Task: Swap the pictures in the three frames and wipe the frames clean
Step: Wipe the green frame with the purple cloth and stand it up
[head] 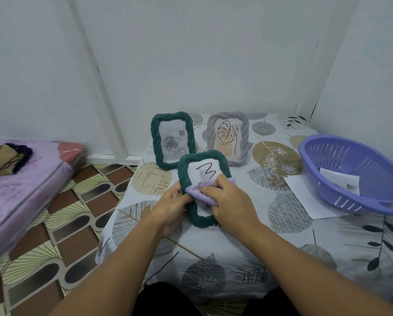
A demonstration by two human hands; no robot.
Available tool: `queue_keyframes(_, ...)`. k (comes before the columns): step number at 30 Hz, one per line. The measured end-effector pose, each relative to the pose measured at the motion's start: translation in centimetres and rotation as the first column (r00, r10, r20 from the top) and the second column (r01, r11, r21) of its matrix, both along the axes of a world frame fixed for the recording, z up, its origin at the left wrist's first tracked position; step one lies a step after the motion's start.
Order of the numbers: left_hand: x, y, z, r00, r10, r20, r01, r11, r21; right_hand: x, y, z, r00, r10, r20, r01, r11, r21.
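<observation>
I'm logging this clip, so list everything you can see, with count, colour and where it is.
Held frame: one, dark green, handwritten mark inside, front of the table.
Cloth: one, lilac, on the held frame's glass.
Rose frame: one, dark green, standing at back left.
Leaf frame: one, grey-lilac, standing at back right.
Basket: one, purple, table's right side, paper inside.
Paper sheet: one, white, partly under the basket.
Tablecloth: one, white with a leaf print.
Mattress: one, pink-purple, on the floor at left.
Left hand: grips the held frame's left edge.
Right hand: presses the cloth on the glass.
</observation>
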State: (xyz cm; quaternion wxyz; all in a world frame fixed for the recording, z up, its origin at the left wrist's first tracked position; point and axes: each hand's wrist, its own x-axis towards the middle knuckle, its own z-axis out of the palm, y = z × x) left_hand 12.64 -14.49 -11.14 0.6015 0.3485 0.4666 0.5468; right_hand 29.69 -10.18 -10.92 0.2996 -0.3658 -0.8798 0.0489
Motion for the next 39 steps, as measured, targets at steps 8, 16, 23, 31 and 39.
queue_keyframes(8, -0.2, 0.0, -0.3, 0.999, 0.008, 0.036, -0.008, 1.000, 0.005, -1.1, 1.4, 1.6, 0.999, -0.024, 0.033, 0.024, 1.000, -0.002)
queue_keyframes(16, -0.2, 0.1, -0.6, 1.000, -0.008, 0.002, 0.008, 1.000, 0.012, 0.9, 0.3, -0.2, 1.000, 0.025, 0.017, -0.024, 1.000, -0.016)
queue_keyframes(23, -0.1, -0.1, -0.5, 1.000, 0.010, -0.015, -0.010, 1.000, 0.004, 1.5, -0.6, -1.3, 0.998, 0.059, 0.009, -0.059, 0.998, -0.024)
queue_keyframes(31, -0.1, -0.1, -0.6, 1.000, 0.012, -0.003, -0.012, 1.000, 0.010, 0.9, 1.3, -0.2, 0.992, 0.094, 0.086, -0.096, 0.995, 0.017)
queue_keyframes(39, -0.2, -0.1, -0.6, 1.000, 0.018, 0.004, -0.018, 1.000, -0.006, 1.8, 0.9, -0.6, 0.987, 0.142, 0.069, -0.144, 0.989, 0.020)
